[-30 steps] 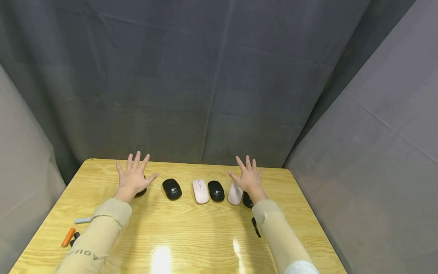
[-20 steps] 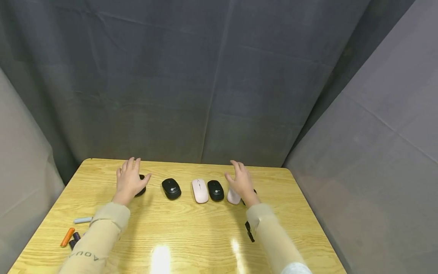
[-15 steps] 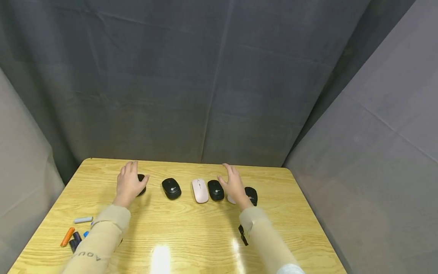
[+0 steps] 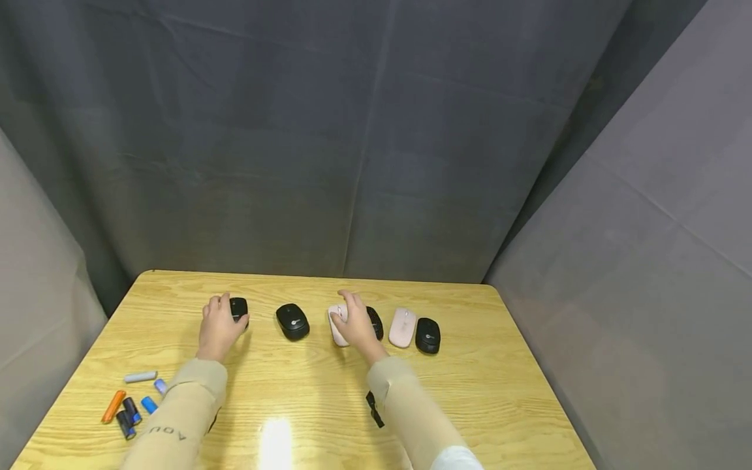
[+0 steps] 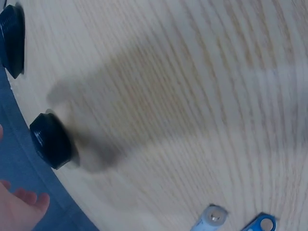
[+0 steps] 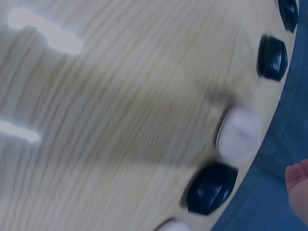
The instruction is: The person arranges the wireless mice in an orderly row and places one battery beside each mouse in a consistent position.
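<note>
My left hand [image 4: 217, 326] hovers at the leftmost black computer mouse [image 4: 239, 307], fingers loosely bent and partly covering it. In the left wrist view, bent fingertips [image 5: 33, 199] show apart from a black mouse [image 5: 50, 140]. My right hand [image 4: 355, 326] is over a pink mouse [image 4: 333, 316], thumb and fingers spread, holding nothing. It also hides part of a black mouse [image 4: 376, 322] beside it. Another black mouse [image 4: 292, 321] lies between the hands. Right of the right hand lie a second pink mouse [image 4: 402, 328] and a black mouse [image 4: 428, 335].
Several small cylinders, which look like batteries, lie at the table's left: a grey one [image 4: 140, 376], an orange one [image 4: 113, 406], a blue one [image 4: 149, 405] and dark ones [image 4: 126, 423]. Grey curtains [image 4: 264, 163] stand behind the wooden table [image 4: 294, 391] and at its sides.
My right hand has swept left from the right-hand pink mouse to the left one, uncovering the two rightmost mice. The left hand has drawn back slightly, and both hands' spread fingers have relaxed.
</note>
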Demonstrator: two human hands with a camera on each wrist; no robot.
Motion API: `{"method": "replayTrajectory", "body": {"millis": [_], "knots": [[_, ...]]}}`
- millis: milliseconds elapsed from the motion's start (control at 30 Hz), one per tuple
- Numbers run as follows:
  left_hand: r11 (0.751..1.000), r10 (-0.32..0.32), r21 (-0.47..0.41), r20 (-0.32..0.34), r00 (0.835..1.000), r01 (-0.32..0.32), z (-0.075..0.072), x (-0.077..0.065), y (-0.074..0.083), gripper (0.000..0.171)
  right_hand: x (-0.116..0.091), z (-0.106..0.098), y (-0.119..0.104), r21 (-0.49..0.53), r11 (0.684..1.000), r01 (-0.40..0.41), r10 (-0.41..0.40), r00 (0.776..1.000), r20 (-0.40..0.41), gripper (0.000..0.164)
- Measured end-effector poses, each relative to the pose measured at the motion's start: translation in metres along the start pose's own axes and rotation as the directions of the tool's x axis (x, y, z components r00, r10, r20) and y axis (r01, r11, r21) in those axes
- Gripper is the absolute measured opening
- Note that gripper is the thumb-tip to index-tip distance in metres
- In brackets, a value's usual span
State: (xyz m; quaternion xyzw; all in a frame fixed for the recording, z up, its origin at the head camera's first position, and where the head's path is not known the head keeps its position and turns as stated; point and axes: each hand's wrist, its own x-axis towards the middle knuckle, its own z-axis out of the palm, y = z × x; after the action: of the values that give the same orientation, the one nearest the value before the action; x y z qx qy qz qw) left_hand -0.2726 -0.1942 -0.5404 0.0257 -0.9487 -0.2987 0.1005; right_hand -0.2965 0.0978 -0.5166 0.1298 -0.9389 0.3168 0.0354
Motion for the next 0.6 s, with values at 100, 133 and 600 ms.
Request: {"method": "replayTrajectory", "body": {"millis": [100, 133, 600], "knots": [[0.999, -0.045, -0.019, 0.02, 0.999, 0.045, 0.002, -0.001, -0.004, 0.068, 0.001, 0.013, -0.01, 0.01, 1.0, -0.011, 0.011, 1.0, 0.012, 0.053], [0.998, -0.06, -0.028, 0.024, 0.998, 0.061, 0.003, -0.001, -0.005, 0.068, 0.001, 0.016, -0.014, 0.012, 1.0, -0.012, 0.012, 1.0, 0.018, 0.053], [0.964, -0.241, -0.09, 0.105, 0.965, 0.251, 0.018, -0.004, 0.0, 0.072, -0.003, 0.052, -0.036, 0.004, 0.997, -0.071, 0.068, 0.972, 0.226, 0.059]]}}
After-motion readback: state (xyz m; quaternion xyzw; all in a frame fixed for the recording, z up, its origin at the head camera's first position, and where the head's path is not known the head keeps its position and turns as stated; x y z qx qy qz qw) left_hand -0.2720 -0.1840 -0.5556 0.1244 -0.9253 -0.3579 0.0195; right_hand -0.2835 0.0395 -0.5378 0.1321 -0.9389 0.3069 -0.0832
